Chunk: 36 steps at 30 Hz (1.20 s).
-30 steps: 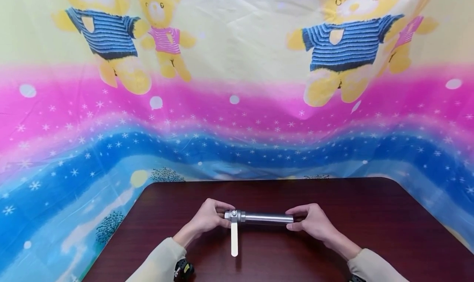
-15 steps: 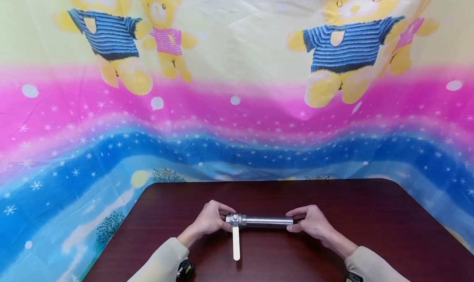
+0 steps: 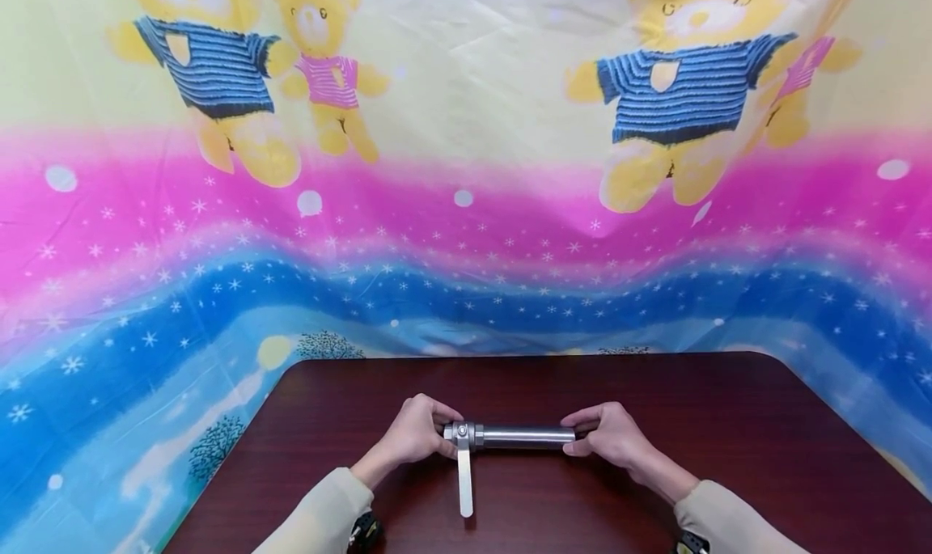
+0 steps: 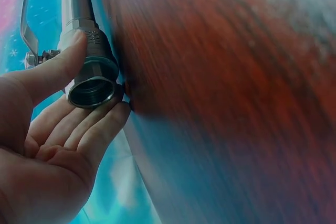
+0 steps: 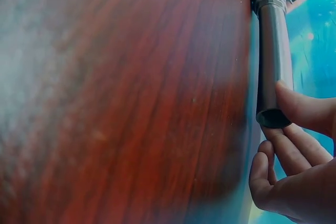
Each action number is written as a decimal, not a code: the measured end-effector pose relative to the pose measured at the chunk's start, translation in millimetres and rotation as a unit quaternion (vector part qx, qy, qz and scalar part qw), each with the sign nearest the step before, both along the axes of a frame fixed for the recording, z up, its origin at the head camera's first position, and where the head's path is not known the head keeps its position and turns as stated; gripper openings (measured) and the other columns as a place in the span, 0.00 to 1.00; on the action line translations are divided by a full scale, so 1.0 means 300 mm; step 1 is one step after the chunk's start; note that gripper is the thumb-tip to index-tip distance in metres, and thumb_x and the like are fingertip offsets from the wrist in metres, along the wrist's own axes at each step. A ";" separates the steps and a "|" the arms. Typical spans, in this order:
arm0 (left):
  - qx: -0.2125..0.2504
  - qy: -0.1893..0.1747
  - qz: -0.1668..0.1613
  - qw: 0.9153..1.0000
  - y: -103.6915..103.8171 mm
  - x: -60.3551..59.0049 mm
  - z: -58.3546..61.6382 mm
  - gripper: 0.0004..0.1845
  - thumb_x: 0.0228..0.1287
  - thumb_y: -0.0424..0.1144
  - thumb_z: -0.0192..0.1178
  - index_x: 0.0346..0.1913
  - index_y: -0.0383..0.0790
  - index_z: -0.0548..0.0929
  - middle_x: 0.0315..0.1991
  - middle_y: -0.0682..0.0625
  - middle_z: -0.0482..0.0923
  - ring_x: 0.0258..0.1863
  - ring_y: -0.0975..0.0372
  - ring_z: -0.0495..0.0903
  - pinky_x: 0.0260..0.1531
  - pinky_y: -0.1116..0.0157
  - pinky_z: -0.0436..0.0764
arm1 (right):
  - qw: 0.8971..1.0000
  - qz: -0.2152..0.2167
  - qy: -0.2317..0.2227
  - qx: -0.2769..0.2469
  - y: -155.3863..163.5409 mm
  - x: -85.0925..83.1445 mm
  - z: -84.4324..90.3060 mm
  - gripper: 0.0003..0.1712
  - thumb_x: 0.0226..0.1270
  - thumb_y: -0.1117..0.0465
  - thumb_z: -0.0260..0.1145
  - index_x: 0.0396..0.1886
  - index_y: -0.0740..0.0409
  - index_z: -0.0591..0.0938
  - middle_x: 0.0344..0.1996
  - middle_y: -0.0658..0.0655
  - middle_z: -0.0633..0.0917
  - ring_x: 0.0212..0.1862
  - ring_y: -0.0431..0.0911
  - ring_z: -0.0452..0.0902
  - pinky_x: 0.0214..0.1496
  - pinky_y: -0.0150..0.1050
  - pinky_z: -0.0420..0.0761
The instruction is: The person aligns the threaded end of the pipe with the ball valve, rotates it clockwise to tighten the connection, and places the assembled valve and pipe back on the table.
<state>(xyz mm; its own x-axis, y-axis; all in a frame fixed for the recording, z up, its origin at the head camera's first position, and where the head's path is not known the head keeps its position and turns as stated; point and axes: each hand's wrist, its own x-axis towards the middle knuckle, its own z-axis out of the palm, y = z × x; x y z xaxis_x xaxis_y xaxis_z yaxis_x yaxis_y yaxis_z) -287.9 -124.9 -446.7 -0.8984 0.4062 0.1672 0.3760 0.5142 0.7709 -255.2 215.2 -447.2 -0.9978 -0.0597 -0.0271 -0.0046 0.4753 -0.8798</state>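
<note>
A metal ball valve (image 3: 462, 433) is joined to a smooth steel pipe (image 3: 527, 436), and together they lie crosswise low over the dark table. My left hand (image 3: 413, 431) grips the valve's outer end, thumb on the near side and fingers on the far side. The flat lever handle (image 3: 465, 483) of the valve points toward me. At the opposite end my right hand (image 3: 615, 437) pinches the pipe between thumb and fingers. The open threaded mouth (image 4: 93, 94) of the valve shows in the left wrist view; the pipe's open end (image 5: 273, 118) shows in the right wrist view.
The dark red-brown wooden table (image 3: 349, 384) has rounded far corners. Behind it and along its sides hangs a curtain (image 3: 466, 255) printed with bears and snowflakes. A dark wrist device (image 3: 364, 531) sits at the left sleeve's cuff.
The valve end and my left hand have come slightly toward me and to the right. My right hand keeps nearly the same place on the pipe.
</note>
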 end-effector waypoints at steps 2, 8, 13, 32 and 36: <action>-0.004 0.000 0.002 1.000 0.001 0.003 0.002 0.25 0.35 0.22 0.84 0.44 0.34 0.93 0.35 0.48 0.91 0.34 0.64 0.88 0.38 0.66 0.85 | 1.000 -0.002 -0.003 0.002 0.000 -0.001 -0.001 0.24 0.45 0.71 0.86 0.47 0.63 0.92 0.39 0.56 0.90 0.46 0.49 0.84 0.46 0.42 0.83; -0.008 -0.008 0.007 1.000 0.007 0.004 0.002 0.26 0.35 0.23 0.85 0.45 0.35 0.93 0.37 0.47 0.91 0.34 0.63 0.88 0.39 0.63 0.85 | 1.000 0.003 -0.004 0.002 0.006 -0.003 0.000 0.25 0.45 0.73 0.85 0.47 0.65 0.91 0.40 0.58 0.90 0.47 0.51 0.85 0.46 0.42 0.84; -0.006 -0.011 0.011 1.000 0.012 0.001 0.001 0.27 0.35 0.24 0.85 0.46 0.35 0.93 0.39 0.46 0.91 0.36 0.62 0.88 0.40 0.62 0.86 | 1.000 0.009 -0.002 0.003 0.016 -0.009 -0.003 0.25 0.45 0.73 0.85 0.48 0.66 0.91 0.41 0.59 0.90 0.48 0.52 0.85 0.47 0.44 0.84; -0.002 -0.017 -0.004 1.000 0.000 0.018 0.002 0.27 0.39 0.26 0.85 0.49 0.32 0.92 0.41 0.44 0.91 0.42 0.59 0.90 0.44 0.59 0.87 | 0.998 0.043 -0.019 -0.035 0.033 0.009 0.002 0.26 0.52 0.72 0.81 0.53 0.71 0.88 0.49 0.63 0.90 0.53 0.56 0.86 0.50 0.47 0.86; 0.005 -0.025 -0.005 1.000 -0.005 0.023 0.004 0.28 0.40 0.26 0.85 0.51 0.31 0.91 0.43 0.42 0.90 0.45 0.56 0.90 0.46 0.57 0.87 | 0.998 0.045 -0.023 -0.042 0.038 0.007 0.004 0.26 0.54 0.71 0.81 0.55 0.71 0.87 0.50 0.64 0.89 0.55 0.58 0.85 0.52 0.48 0.86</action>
